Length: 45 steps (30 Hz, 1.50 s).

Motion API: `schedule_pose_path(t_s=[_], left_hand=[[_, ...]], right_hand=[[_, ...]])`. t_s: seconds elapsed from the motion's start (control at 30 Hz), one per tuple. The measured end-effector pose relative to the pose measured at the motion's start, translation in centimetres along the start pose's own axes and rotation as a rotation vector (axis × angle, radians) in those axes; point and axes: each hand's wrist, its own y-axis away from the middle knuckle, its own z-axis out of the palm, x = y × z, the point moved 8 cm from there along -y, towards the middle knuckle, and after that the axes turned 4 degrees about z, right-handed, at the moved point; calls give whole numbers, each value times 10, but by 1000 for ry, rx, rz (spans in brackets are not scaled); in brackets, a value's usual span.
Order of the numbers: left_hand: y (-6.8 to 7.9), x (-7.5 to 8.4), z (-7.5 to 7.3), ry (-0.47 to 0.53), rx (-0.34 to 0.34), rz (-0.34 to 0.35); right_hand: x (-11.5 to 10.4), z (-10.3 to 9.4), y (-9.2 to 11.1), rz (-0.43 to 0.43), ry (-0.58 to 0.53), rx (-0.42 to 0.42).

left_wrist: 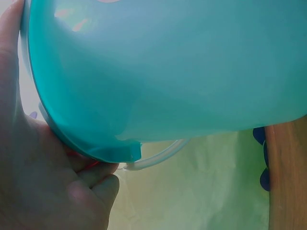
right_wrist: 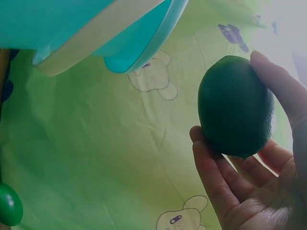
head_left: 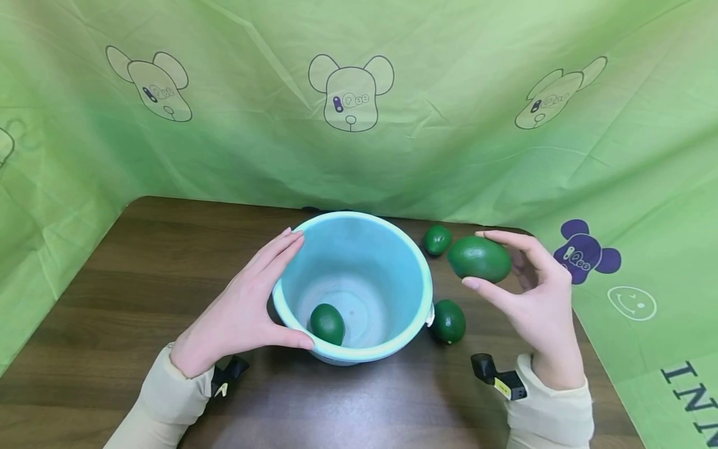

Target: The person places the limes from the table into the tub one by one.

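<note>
A light blue bucket (head_left: 359, 252) stands upright on the table. My left hand (head_left: 241, 305) holds it by the rim on its left side, thumb at the front and fingers farther back. In the left wrist view, the fingers (left_wrist: 98, 175) curl beneath the rim. One green lime (head_left: 327, 324) lies inside on the bucket's bottom. To the right of the bucket, my right hand (head_left: 541, 299) pinches another lime (head_left: 479, 259) between thumb and fingers, raised above the table. The right wrist view shows this held lime (right_wrist: 236, 108) from below, apart from the bucket.
Two more limes lie on the table right of the bucket, a rear lime (head_left: 437, 240) and a front lime (head_left: 448, 322) beside the white handle joint (head_left: 430, 315). A green printed cloth (head_left: 252, 137) hangs behind and at both sides of the brown wooden table (head_left: 112, 299).
</note>
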Motion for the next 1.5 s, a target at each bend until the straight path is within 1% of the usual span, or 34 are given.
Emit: schedule_pose_path(t_s=[0.4,0.77,0.9,1.33,1.5], left_hand=[[0,-1,0,3,-3,-8],[0,0,0,5,-9,-9],[0,0,0,10,-11,-10],[0,0,0,12,-3,-2],[0,0,-1,6,-3,1]], right_hand=[[-6,7,2,-33,-67,-27],[-17,15,1,-64,-62,-44],[-20,17,0,-77,-80,-55],[-24,24,-2,-94,-83,-80],[-18,25,0,-107,-98,-98]])
